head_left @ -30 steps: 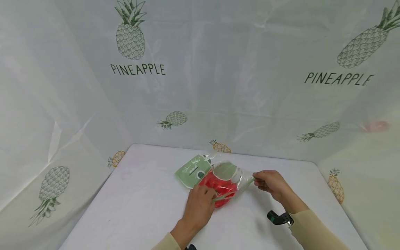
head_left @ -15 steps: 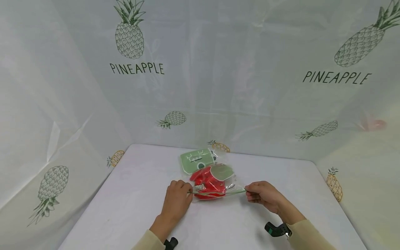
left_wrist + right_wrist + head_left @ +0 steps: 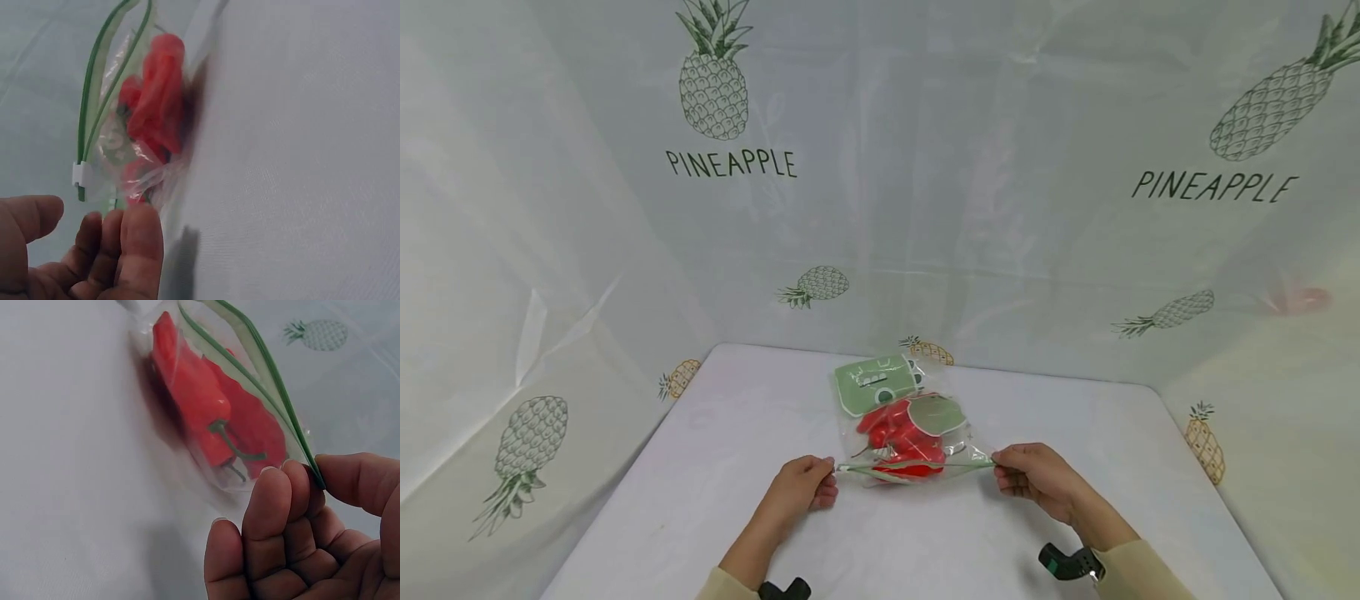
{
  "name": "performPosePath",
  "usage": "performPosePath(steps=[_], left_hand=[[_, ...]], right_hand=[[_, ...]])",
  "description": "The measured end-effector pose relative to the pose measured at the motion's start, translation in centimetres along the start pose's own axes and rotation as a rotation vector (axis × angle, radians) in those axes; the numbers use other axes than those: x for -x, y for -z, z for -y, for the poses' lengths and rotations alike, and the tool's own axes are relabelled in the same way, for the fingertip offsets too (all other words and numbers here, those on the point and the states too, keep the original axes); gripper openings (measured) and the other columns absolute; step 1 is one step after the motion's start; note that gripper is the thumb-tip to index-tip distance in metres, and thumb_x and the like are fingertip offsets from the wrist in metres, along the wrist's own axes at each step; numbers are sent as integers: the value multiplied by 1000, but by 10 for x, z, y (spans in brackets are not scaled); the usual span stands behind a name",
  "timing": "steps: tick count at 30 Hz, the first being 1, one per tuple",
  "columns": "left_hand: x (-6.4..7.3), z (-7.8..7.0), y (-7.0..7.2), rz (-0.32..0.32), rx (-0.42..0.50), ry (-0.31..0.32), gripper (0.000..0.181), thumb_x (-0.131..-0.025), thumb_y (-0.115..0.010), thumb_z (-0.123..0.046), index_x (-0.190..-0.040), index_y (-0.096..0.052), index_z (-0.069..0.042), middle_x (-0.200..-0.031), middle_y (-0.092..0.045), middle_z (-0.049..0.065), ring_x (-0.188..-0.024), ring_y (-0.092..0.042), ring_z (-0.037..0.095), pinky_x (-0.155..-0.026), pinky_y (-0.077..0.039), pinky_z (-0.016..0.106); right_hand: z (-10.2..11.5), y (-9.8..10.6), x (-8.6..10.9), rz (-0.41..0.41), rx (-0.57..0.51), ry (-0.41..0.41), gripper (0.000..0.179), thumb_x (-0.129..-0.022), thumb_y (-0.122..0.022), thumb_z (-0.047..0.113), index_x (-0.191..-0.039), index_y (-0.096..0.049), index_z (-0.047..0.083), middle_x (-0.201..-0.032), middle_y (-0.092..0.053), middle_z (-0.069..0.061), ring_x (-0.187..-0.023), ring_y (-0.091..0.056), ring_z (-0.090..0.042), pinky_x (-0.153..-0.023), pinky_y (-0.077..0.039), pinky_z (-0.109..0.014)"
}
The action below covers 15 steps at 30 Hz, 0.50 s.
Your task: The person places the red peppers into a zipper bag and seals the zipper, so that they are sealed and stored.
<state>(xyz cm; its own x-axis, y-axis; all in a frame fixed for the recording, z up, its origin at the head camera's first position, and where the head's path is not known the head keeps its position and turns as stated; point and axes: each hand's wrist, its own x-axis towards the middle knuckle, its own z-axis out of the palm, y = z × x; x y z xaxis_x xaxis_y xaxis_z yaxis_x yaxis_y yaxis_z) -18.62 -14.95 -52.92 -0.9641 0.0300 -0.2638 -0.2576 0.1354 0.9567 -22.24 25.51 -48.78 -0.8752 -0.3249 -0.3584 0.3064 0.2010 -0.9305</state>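
A clear slider zip bag [image 3: 958, 450] with a green seal and green printed patches lies on the table, its mouth parted. Several red peppers [image 3: 910, 437] are inside; green stems show in the right wrist view. My right hand [image 3: 1037, 479] pinches the right end of the seal between thumb and fingers. At the left end sits a white slider [image 3: 81, 174]. My left hand [image 3: 797, 492] is just beside that end; in the left wrist view its thumb and bent fingers stand apart, with a small gap to the slider and nothing between them.
The white table [image 3: 722, 433] ends at a back edge just behind the bag. A pale curtain [image 3: 940, 167] printed with pineapples hangs behind and at both sides.
The bag has turned so its seal faces me and runs sideways. My left hand has moved left and toward me, off the bag's front to its left end; the right hand came slightly nearer, still pinching.
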Motion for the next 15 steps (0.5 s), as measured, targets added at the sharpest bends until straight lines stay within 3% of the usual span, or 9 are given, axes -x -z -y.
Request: performPosePath(steps=[3, 7, 15], left_hand=[[-1, 3, 1, 86, 119, 73, 41, -111, -56, -30, -111, -62, 10, -91, -67, 9, -77, -71, 14, -73, -66, 31], [-2, 5, 1, 171, 200, 121, 41, -111, -55, -32, -113, -61, 9, -88, -66, 5, -77, -72, 13, -73, -66, 29], [0, 3, -2, 232, 237, 128, 36, -112, -53, -26, -112, -62, 8, -87, -67, 4, -76, -71, 11, -71, -65, 25]], right_hand=[[-1, 0, 0, 5, -3, 0, 29, -105, -64, 26, -100, -70, -2, -90, -72, -4, -84, -67, -16, -83, -60, -31], [-4, 1, 0, 11, -12, -3, 29, -106, -63, 26, -102, -70, -3, -90, -73, -3, -84, -67, -15, -82, -60, -31], [-10, 2, -2, 21, -32, -12, 28, -106, -63, 26, -102, -70, -1, -90, -73, -3, -83, -68, -14, -81, -61, -31]])
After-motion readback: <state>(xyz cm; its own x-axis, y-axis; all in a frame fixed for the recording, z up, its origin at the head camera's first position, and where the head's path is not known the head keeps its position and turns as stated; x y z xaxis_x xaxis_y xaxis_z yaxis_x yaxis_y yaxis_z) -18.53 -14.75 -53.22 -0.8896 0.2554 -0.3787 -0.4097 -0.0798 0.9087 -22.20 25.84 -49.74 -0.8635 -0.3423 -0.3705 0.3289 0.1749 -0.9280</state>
